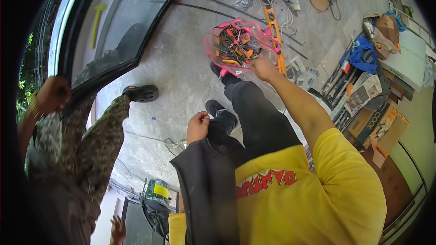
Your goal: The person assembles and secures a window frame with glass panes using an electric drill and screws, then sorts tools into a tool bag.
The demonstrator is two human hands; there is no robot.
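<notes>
Clear pink-edged bag (266, 41), gaping open, full of jumbled tools (236, 44)

From here, pink-edged bag (264, 41) looks clear glossy plastic; shirt (345, 190) matt cloth; floor (181, 63) smooth-ish (bit smudged, tbh); box (362, 120) cardbd.

one head cam here, wide with dark round edges, facing forward and down, yellow shirt (313, 204) right up close, floor (181, 45) farther off
</notes>
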